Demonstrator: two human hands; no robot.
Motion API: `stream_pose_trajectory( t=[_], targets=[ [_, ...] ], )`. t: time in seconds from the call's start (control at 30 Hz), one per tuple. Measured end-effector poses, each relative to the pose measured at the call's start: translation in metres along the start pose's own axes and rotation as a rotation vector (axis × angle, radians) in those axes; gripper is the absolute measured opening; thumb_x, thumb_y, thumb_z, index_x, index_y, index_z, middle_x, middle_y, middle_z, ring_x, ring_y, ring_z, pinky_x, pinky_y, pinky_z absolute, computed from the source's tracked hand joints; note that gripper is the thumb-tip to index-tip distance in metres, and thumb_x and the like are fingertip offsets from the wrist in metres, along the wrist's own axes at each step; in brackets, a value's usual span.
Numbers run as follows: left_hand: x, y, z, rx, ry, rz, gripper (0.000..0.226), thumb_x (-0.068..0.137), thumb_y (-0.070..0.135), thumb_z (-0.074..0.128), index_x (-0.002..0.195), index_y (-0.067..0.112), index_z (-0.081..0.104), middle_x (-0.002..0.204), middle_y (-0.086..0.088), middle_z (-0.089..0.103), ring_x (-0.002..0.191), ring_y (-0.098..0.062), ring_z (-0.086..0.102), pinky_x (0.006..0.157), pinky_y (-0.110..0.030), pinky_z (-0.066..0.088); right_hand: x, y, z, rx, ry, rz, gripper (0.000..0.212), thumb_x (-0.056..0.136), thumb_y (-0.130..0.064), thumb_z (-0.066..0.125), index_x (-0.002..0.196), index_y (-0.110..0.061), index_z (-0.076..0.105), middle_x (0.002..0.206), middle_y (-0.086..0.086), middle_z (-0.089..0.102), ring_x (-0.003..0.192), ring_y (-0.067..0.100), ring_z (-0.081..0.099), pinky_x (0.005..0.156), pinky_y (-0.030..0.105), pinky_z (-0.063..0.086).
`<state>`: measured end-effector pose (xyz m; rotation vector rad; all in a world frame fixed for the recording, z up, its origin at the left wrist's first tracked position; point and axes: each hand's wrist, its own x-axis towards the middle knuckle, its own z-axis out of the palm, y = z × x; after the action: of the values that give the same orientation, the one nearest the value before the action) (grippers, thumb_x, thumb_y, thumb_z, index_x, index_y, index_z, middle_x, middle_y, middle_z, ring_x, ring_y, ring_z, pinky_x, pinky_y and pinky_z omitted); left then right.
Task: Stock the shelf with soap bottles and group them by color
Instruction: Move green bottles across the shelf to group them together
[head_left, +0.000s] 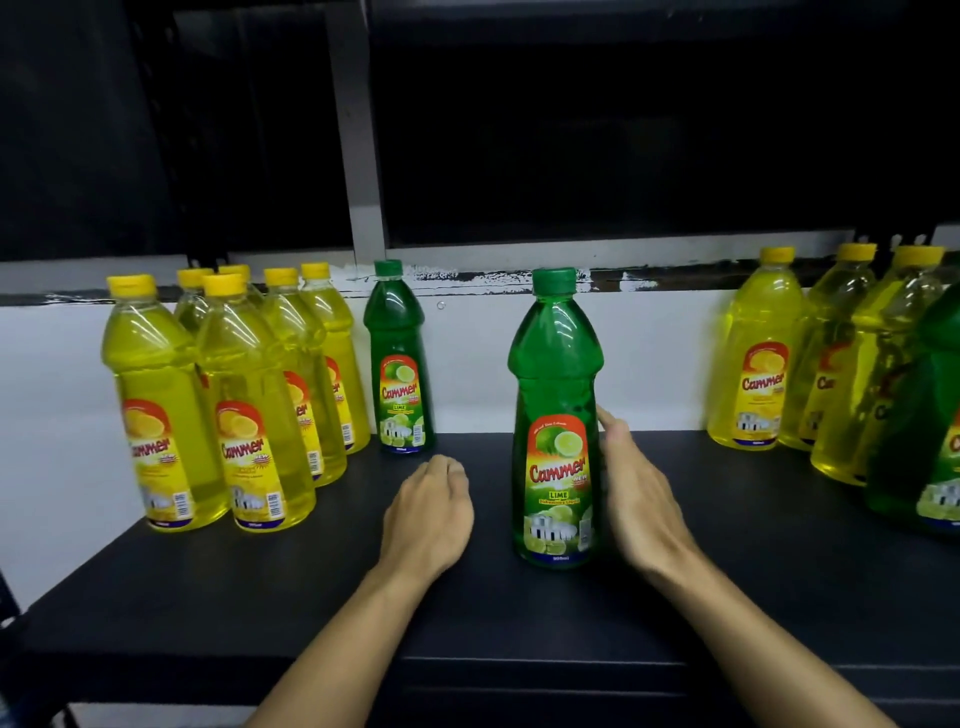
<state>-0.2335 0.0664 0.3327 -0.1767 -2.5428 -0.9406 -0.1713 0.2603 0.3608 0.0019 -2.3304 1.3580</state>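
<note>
My right hand (631, 483) lies flat-fingered against the green bottle (556, 415), gripping nothing; my left hand (428, 512) hovers loosely curled and empty beside it. A sideways nudge could topple the bottle.

A green lime soap bottle (556, 415) with a green cap stands upright near the front middle of the black shelf (311, 597). A second green bottle (399, 358) stands upright further back, just beside a cluster of six yellow soap bottles (228, 405) at the left, all upright with yellow caps. At the right stand three more yellow bottles (810, 358), and a partly cut-off green bottle (924, 431) in front of them.
</note>
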Motion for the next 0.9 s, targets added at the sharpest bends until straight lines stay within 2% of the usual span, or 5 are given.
stream_pose_trajectory(
  t=[0.07,0.17,0.37,0.53,0.9],
  targets=[
    [-0.008,0.006,-0.006,-0.216,0.015,0.008,0.025,0.096,0.029,0.044,0.117,0.025,0.058,0.119,0.009,0.060,0.113,-0.012,0.055,0.093,-0.033,0.044,0.013,0.016,-0.012,-0.005,0.017,0.074,0.067,0.083,-0.080,0.014,0.136,-0.050,0.041,0.139,-0.011,0.053,0.131,0.016,0.045,0.111,0.048,0.030],
    [-0.028,0.029,-0.012,-0.581,-0.185,0.083,0.071,0.068,0.028,0.062,0.137,0.027,0.043,0.134,0.011,0.052,0.125,-0.003,0.048,0.105,-0.033,0.040,0.030,0.043,-0.023,-0.455,-0.004,0.136,0.047,0.098,-0.050,0.038,0.139,-0.030,0.045,0.143,-0.003,0.048,0.133,0.020,0.040,0.103,0.043,0.036],
    [-0.045,0.094,0.007,-0.400,-0.048,-0.099,0.125,0.055,0.068,0.079,0.148,0.037,0.001,0.146,0.013,0.035,0.128,-0.011,0.047,0.104,-0.036,0.044,0.037,0.070,-0.013,-0.764,-0.222,0.084,0.047,0.099,-0.039,0.040,0.142,-0.020,0.042,0.150,0.009,0.034,0.141,0.025,0.024,0.113,0.039,0.026],
    [-0.040,0.100,0.018,-0.194,0.051,-0.150,0.107,0.058,0.063,0.080,0.139,0.028,0.018,0.124,0.009,0.054,0.109,-0.017,0.059,0.088,-0.035,0.049,0.039,0.071,-0.007,-0.761,-0.308,0.075,0.049,0.102,-0.038,0.031,0.149,-0.023,0.030,0.159,0.007,0.019,0.148,0.025,0.013,0.117,0.045,0.013],
    [0.002,0.027,-0.018,-0.103,0.101,-0.220,0.103,0.056,0.061,0.078,0.138,0.030,0.023,0.116,0.005,0.050,0.102,-0.021,0.057,0.084,-0.036,0.048,0.037,0.072,-0.004,-0.803,-0.373,0.042,0.059,0.099,-0.056,0.024,0.151,-0.029,0.022,0.161,0.000,0.013,0.149,0.018,0.005,0.119,0.042,0.005]
  ],
)
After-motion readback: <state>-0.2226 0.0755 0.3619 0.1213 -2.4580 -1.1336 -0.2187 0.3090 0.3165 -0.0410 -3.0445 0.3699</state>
